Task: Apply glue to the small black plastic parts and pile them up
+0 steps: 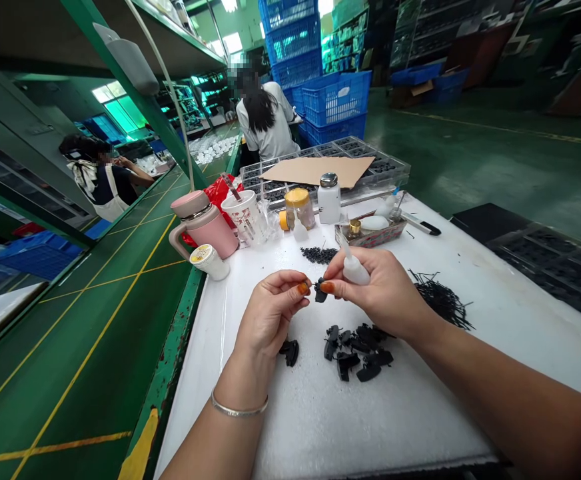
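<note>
My right hand (388,290) pinches a small black plastic part (320,292) between thumb and forefinger. Tucked into the same hand is a white squeeze bottle (355,269) with its narrow nozzle pointing up. Close on the left, the thumb and forefinger of my left hand (270,310) are pressed together beside the part; what they hold is too small to make out. Below the hands lies a loose group of similar black parts (358,350). One more black part (290,352) rests by my left wrist, partly hidden by it.
Thin black sticks (440,300) lie at right, tiny black rings (319,255) beyond my hands. Behind stand a pink flask (213,230), a cup (245,217), a yellow-lidded jar (299,208), a white bottle (329,203) and a small box (375,233). Two people sit farther off.
</note>
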A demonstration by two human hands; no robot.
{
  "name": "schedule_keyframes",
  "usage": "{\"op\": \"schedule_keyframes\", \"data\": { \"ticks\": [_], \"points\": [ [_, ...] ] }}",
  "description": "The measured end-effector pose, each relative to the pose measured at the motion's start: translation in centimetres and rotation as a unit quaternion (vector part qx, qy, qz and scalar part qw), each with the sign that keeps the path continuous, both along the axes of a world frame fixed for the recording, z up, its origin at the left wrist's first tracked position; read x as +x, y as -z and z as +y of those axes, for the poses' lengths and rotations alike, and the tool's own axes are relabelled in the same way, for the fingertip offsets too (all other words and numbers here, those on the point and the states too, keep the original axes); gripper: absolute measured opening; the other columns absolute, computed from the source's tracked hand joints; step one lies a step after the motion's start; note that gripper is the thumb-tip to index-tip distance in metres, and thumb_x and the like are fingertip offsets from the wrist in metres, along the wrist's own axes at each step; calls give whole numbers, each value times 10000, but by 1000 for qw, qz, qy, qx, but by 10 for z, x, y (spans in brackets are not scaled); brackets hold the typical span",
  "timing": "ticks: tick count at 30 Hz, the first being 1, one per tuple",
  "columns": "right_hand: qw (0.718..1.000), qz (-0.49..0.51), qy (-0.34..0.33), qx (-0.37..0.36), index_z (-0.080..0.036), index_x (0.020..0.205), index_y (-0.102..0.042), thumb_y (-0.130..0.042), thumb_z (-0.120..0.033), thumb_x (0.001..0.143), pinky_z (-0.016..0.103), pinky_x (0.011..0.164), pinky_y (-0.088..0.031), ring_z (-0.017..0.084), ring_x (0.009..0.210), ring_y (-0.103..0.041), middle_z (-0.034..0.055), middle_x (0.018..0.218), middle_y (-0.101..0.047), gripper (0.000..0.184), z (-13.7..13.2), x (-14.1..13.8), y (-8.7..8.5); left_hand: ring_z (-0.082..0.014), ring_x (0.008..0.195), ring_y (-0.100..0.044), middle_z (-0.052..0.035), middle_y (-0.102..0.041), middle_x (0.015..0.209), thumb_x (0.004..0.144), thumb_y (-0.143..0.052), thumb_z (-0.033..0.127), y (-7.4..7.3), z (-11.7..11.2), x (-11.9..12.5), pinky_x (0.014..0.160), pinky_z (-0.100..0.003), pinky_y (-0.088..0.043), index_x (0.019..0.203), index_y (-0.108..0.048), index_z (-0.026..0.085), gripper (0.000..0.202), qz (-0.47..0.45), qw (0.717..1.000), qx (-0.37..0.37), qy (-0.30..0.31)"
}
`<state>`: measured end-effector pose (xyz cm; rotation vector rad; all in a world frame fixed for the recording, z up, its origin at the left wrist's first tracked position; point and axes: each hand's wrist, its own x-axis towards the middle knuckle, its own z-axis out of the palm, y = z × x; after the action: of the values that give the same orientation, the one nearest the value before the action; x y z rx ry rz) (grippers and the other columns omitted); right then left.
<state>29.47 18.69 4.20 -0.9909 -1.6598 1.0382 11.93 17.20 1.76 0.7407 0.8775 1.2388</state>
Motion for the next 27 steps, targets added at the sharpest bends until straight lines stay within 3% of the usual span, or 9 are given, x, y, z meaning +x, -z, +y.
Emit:
{"op": "schedule_keyframes", "data": {
  "ticks": [9,16,27],
  "points": [
    [999,28,-22,-4,-141,706,-629,-717,-182,713,215,505,-390,84,545,-495,-29,596,-598,96,-3,0,-3,-93,668,-648,-2,-690,796,676,-769,100,1,-1,-4,550,-169,-570,752,-684,168,132,-74,994,-13,81],
    [999,21,-28,2,-142,708,-627,-716,-186,716,212,504,-374,84,548,-478,-32,593,-581,100,-5,0,-6,-78,643,-626,4,-662,768,687,-768,114,1,-2,-3,543,-159,-561,841,-665,163,192,-87,991,-19,99],
    [999,19,-46,13,-141,709,-631,-704,-156,727,199,501,-350,75,553,-450,-35,609,-555,76,-12,2,-8,-94,627,-627,15,-654,751,664,-791,154,1,-3,-1,557,-202,-572,730,-594,164,208,-59,992,-15,111]
  ]
}}
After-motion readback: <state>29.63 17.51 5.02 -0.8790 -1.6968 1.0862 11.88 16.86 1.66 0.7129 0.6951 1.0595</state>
